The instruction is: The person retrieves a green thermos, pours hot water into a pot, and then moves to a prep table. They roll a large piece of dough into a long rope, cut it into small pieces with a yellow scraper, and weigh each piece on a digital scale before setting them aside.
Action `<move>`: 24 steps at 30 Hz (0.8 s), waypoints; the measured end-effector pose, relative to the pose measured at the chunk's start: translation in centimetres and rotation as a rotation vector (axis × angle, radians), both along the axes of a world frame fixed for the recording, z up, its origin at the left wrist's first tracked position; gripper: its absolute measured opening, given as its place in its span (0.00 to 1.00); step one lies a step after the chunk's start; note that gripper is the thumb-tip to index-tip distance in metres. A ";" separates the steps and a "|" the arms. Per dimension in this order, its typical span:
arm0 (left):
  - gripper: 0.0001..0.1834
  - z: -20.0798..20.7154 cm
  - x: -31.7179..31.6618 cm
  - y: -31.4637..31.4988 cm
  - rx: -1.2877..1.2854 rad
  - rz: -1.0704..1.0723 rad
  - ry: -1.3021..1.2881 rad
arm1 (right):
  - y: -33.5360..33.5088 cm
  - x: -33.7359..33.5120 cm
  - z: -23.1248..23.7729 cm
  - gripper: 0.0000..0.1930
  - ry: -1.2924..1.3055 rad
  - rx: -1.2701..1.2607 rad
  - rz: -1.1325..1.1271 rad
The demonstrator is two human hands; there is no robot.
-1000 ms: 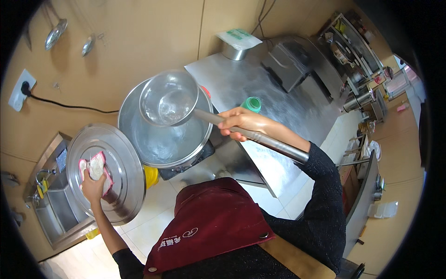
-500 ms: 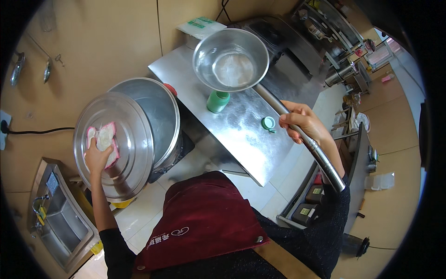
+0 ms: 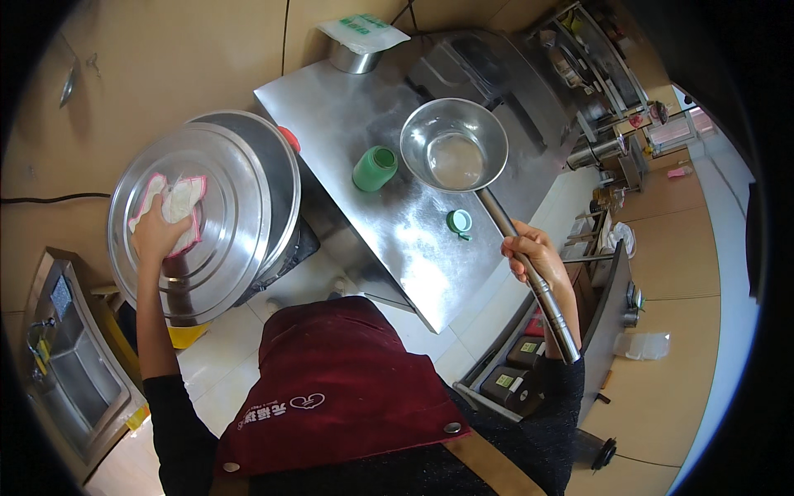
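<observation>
Two bare hands are being used near a dark red apron (image 3: 339,372). A white cloth (image 3: 184,200) with pink edges is being grasped by the left hand (image 3: 157,233) on top of a big round lid (image 3: 227,240). A long-handled metal ladle (image 3: 455,153) is being gripped by the right hand (image 3: 533,250), with fingers curled around it. If the cloth is being pinched too softly, the lid could slide away and bang down. The ladle could twist, because it is being held by one hand only, and things below could be knocked. The ladle is being held over the shiny table (image 3: 389,248), its round bowl facing up. It is being lit bright, all silver and smooth; whether water is being held inside is hard to tell. The lid, silver and ringed, is being held over part of a big pot (image 3: 281,161). Farther off, an open green bottle (image 3: 374,171) and a small green cap (image 3: 459,221) are being held up by the table. At its far end, a metal tub (image 3: 354,60) is being covered by a white bag (image 3: 364,35).
</observation>
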State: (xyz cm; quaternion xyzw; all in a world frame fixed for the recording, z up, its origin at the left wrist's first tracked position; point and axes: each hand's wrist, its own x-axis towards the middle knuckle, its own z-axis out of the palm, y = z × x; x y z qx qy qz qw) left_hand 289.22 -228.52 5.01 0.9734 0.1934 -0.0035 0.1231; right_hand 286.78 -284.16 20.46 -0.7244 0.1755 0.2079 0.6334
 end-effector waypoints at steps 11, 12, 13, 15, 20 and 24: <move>0.44 -0.4 0.0 0.0 0.004 0.005 -0.035 | -0.1 0.0 -0.3 0.14 0.005 -0.003 0.004; 0.44 -0.5 0.0 0.1 -0.003 0.007 -0.025 | -0.1 -0.1 -0.2 0.12 0.007 0.013 -0.006; 0.44 -0.6 0.0 0.1 -0.010 0.010 -0.015 | 0.0 -0.1 -0.2 0.10 0.005 0.052 -0.009; 0.43 -0.8 -0.1 0.2 -0.011 0.008 -0.016 | 0.0 0.0 -0.2 0.14 0.018 -0.005 -0.003; 0.42 -0.8 -0.1 0.3 -0.027 -0.001 -0.035 | 0.0 0.0 0.1 0.16 0.029 -0.062 0.015; 0.42 -0.7 -0.1 0.2 -0.021 -0.002 -0.024 | -0.1 0.1 0.3 0.15 0.029 -0.083 0.004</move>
